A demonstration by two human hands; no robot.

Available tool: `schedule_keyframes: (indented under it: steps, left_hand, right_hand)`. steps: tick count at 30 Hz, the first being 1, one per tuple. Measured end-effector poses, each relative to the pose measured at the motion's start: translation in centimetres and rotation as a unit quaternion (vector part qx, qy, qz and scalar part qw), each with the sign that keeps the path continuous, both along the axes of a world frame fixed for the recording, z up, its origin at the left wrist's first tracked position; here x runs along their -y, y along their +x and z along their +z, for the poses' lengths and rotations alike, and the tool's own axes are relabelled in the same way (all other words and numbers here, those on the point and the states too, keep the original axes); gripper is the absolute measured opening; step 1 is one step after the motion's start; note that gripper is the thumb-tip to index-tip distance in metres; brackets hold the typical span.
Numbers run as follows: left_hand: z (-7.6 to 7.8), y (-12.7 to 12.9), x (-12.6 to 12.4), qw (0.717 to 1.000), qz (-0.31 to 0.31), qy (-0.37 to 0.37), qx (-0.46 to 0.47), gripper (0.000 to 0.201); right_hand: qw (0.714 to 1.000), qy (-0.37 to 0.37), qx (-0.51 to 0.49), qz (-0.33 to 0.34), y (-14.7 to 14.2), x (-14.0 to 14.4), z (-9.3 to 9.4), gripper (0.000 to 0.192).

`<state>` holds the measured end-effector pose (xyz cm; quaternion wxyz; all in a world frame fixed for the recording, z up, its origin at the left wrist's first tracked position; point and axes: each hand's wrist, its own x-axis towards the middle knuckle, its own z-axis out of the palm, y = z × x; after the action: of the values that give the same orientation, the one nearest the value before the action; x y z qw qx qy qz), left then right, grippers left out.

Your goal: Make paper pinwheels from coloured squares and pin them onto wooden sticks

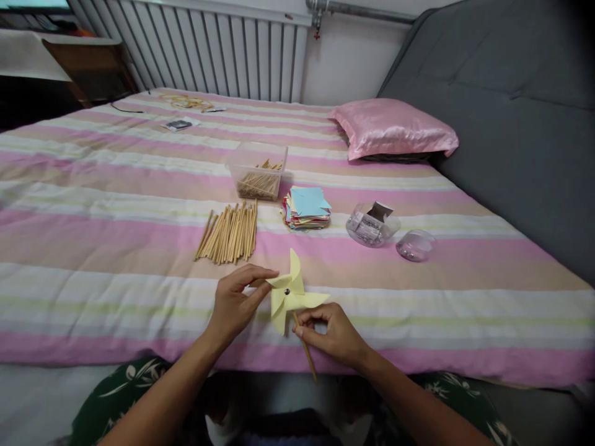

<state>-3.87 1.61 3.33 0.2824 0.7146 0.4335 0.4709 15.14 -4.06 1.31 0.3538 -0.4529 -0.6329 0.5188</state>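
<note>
Partly, the right hand [332,334] hides the pinwheel [290,291] stick [307,353].

One yellow paper pinwheel [290,292] is in view, with four blades, one dark pin at its centre and one wooden stick [305,350]. Two hands are on it: one left hand [232,306] and one right hand [332,334]. The bed [93,248] carries one loose pile of wooden sticks [229,232], too many to count, one clear tub [257,170] with more sticks, one stack of coloured paper squares [307,209], two small clear containers [372,226] [415,244], and one pink pillow [393,129].
</note>
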Motion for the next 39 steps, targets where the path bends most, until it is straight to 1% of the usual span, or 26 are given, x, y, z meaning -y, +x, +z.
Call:
schedule_keyframes:
  steps: [2,5,7,9,11,14,23,29,31,35,39]
  left_hand:
    - [0.24,-0.26,-0.19,0.999,-0.008,0.032,-0.022,0.012]
    - [0.49,-0.68,-0.41,0.991,-0.036,0.116,-0.06,0.011]
    - [0.47,-0.9,-0.51,0.978,-0.066,0.176,-0.091,0.017]
    - [0.29,-1.02,-0.56,0.965,-0.09,0.214,-0.125,0.024]
    - [0.05,-1.05,-0.58,0.957,-0.103,0.222,-0.157,0.029]
    - [-0.21,-1.02,-0.62,0.953,-0.11,0.217,-0.179,0.032]
    - [-0.09,-0.86,-0.72,0.954,-0.09,0.242,-0.154,0.023]
    - [-0.18,-0.54,-0.4,0.963,-0.073,0.224,-0.13,0.022]
    - [-0.12,-0.48,-0.34,0.972,-0.076,0.197,-0.102,0.024]
    - [0.14,-0.54,-0.33,0.992,-0.065,0.089,-0.056,0.036]
    - [0.28,-0.75,-0.48,0.998,-0.042,-0.044,0.013,0.037]
  right_hand:
    - [1.0,0.003,0.004,0.006,-0.02,0.02,0.01,0.017]
    - [1.0,0.002,0.011,0.009,-0.03,0.02,-0.06,0.017]
    - [1.0,0.003,0.016,0.012,-0.04,0.01,-0.11,0.017]
    - [1.0,0.007,0.017,0.016,-0.04,0.0,-0.11,0.018]
    - [1.0,0.009,0.019,0.017,-0.04,-0.01,-0.07,0.019]
    - [0.999,0.009,0.022,0.023,-0.03,0.01,0.01,0.019]
    - [0.998,0.018,0.045,0.034,-0.15,0.04,0.04,0.021]
    - [0.998,0.02,0.046,0.031,-0.18,0.03,-0.11,0.02]
    - [0.999,0.014,0.038,0.024,-0.15,-0.01,-0.19,0.018]
    - [1.0,0.0,0.019,0.018,0.02,-0.15,-0.36,0.014]
    - [1.0,-0.027,-0.003,-0.011,0.33,-0.31,-0.57,0.012]
